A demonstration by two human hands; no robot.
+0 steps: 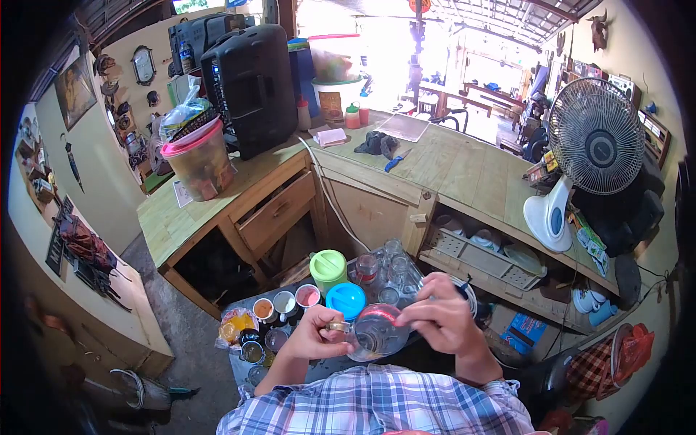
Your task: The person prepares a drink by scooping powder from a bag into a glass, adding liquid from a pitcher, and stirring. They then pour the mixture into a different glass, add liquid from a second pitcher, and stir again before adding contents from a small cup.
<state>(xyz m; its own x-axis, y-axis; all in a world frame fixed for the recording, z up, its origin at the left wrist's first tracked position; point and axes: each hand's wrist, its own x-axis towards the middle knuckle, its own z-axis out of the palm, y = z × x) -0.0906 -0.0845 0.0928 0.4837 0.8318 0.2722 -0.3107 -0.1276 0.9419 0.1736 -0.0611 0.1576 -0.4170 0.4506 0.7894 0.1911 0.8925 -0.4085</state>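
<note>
My left hand (pixel 317 333) is closed around the narrow end of a clear glass jar (pixel 378 335), which lies tilted just in front of my chest. Red print shows on the jar's side. My right hand (pixel 442 319) is at the jar's other side with its fingers bent and drawn together; whatever they pinch is hidden. Just beyond the jar stand a blue-lidded container (pixel 346 299) and a green-lidded tub (pixel 328 267). Several clear glasses (pixel 397 267) are grouped behind my right hand.
Left of my hands are cups with orange (pixel 264 309), white (pixel 285 301) and pink contents (pixel 308 295), plus a bag of yellow stuff (pixel 238 326). A wooden counter (pixel 464 167) beyond carries a black speaker (pixel 250 90), a pink-rimmed bucket (pixel 196 159) and a fan (pixel 596 138).
</note>
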